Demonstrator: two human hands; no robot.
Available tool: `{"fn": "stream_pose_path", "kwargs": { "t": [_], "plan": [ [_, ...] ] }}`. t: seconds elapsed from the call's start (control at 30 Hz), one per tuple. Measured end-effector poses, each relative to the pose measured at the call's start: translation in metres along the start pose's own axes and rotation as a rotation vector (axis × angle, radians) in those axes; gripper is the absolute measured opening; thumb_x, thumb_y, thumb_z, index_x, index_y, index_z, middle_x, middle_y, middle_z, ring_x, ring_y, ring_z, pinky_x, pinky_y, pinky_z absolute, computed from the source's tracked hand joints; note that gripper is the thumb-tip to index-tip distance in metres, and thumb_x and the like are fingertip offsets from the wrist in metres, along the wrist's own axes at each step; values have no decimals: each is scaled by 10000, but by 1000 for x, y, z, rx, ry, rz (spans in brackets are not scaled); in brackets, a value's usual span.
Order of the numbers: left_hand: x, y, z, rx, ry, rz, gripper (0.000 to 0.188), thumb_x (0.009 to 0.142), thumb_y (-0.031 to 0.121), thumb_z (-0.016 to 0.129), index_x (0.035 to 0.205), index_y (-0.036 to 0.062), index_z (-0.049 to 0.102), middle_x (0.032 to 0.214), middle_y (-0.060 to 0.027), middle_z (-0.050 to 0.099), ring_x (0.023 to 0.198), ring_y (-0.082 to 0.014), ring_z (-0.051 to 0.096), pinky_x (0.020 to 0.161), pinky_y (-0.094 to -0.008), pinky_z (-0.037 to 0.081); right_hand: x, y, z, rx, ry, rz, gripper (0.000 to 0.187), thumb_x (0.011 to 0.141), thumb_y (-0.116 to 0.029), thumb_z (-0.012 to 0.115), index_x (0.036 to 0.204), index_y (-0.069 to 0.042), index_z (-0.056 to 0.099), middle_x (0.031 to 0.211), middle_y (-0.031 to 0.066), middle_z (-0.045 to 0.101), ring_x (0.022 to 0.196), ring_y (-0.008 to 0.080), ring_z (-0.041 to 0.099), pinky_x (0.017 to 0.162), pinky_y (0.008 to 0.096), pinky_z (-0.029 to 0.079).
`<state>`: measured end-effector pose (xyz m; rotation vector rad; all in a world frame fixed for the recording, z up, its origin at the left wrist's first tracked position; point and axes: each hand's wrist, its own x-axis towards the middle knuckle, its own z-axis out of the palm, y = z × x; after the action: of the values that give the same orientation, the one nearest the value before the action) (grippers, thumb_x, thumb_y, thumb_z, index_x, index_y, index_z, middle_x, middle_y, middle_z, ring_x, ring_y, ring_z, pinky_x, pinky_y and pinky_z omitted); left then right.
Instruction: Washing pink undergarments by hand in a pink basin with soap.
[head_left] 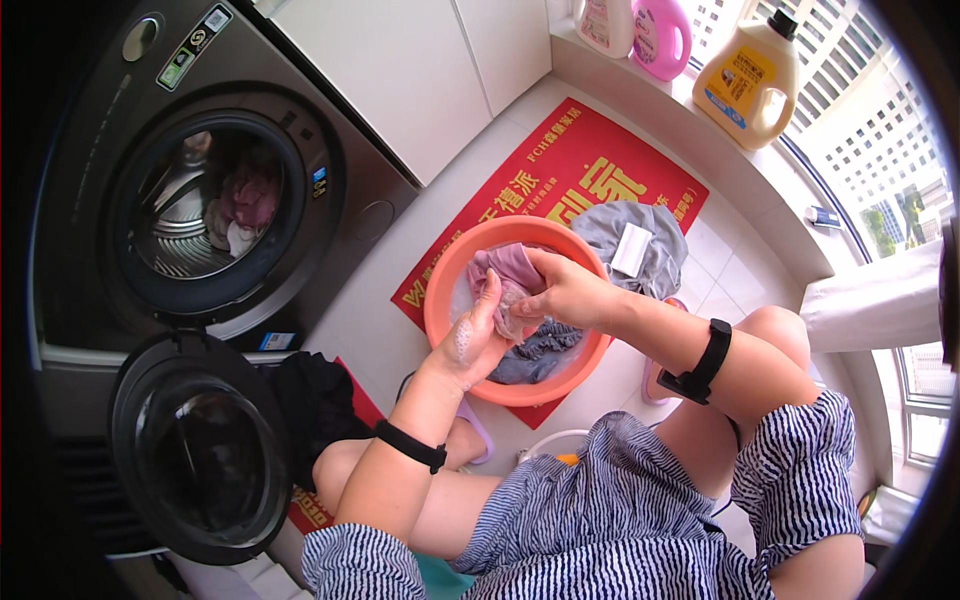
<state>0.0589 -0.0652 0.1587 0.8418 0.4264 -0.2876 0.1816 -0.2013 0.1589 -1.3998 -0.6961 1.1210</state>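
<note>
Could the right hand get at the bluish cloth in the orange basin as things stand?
Probably yes: the right hand is over the orange basin, near the bluish cloth, though the pink cloth it holds could hinder.

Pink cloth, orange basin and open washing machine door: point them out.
Pink cloth (511, 264), head view: upper folds.
Orange basin (437, 302), head view: left rim.
Washing machine door (205, 455), head view: middle of dark glass.

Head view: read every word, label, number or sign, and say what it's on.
Print shows, though I won't copy it:
Red mat: large yellow characters, some hidden.
Red strip, lower left: yellow characters.
Beige jug: yellow label, finer print too small.
White bottle, pink bottle: print too small.
Washing machine: stickers, print too small.
</note>
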Motion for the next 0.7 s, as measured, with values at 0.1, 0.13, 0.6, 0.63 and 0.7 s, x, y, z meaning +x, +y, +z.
{"fn": "stream_pose_path", "kwargs": {
  "t": [0.1,0.13,0.6,0.63,0.7],
  "plan": [
    [2,2,-4,-216,-77,133,569,1008,514,414,1415,116,421,1333,-105,548,1228,-231,543,1013,-436,473,-5,-13,5,224,-123,80,530,834,-20,692,1311,4,461,1113,70,603,1020,153,603,903,299,498],
    [-1,9,3,-279,-97,147,550,997,470,462,1416,115,425,1326,-112,554,1227,-241,544,1025,-442,466,-7,-16,4,267,-180,92,587,825,18,683,1349,0,420,1116,49,587,1036,131,579,931,297,480],
    [7,26,-7,-535,142,140,366,897,121,652,1239,33,555,1134,-101,642,1065,-250,619,942,-448,529,44,22,-149,-250,404,393,262,959,-193,597,1181,-60,635,1058,65,675,897,133,644,806,265,525],
    [8,25,-8,-576,153,94,341,877,83,668,1200,24,577,1094,-89,655,996,-225,647,896,-413,557,45,41,-162,-220,518,424,244,947,-183,607,1155,-61,646,1042,72,677,885,137,645,789,269,525],
    [8,24,-12,-598,250,65,278,882,109,675,1149,59,612,977,-61,646,837,-163,629,704,-313,497,48,90,-180,-192,664,533,231,918,-176,639,1116,-59,658,1020,79,680,868,142,645,763,273,526]
  ]
}}
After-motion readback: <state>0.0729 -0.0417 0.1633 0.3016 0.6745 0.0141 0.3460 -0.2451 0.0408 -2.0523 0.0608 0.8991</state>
